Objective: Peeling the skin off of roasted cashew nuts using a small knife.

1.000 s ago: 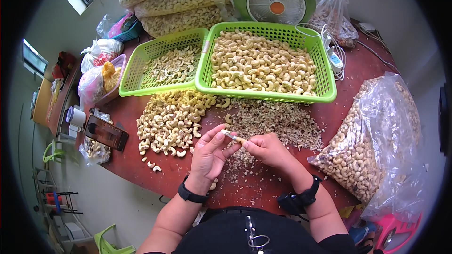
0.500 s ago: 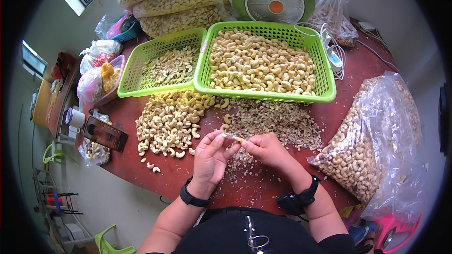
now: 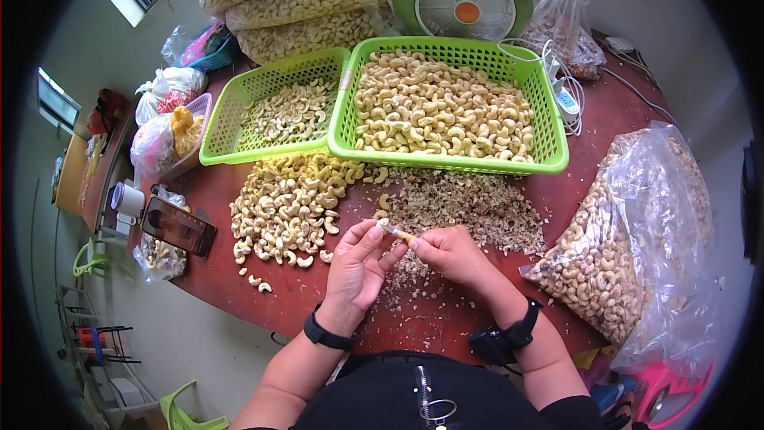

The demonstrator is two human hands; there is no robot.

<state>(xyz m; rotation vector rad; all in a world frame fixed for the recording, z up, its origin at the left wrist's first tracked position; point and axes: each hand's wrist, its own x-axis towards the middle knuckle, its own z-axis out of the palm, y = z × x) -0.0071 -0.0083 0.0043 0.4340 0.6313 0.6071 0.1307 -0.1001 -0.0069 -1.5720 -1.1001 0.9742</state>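
Note:
My left hand is closed, thumb against fingertips, around a cashew that shows only in small part. In my right hand is a small knife with a light handle, pinched between thumb and fingers. Its short blade points left and meets the cashew at my left fingertips. Both hands are above the red table, just in front of a heap of brown skin flakes. Left of the flakes lies a pile of whole cashews, a few of them loose at its near edge.
Behind the piles stand a green basket full of pale cashews and a yellow-green basket with broken pieces. A plastic bag of cashews leans at the right. At the left is a phone; a green fan stands at the back.
The knife blade and the cashew have shifted slightly at my left fingertips. Both hands stay in nearly the same place; the piles and baskets look unchanged.

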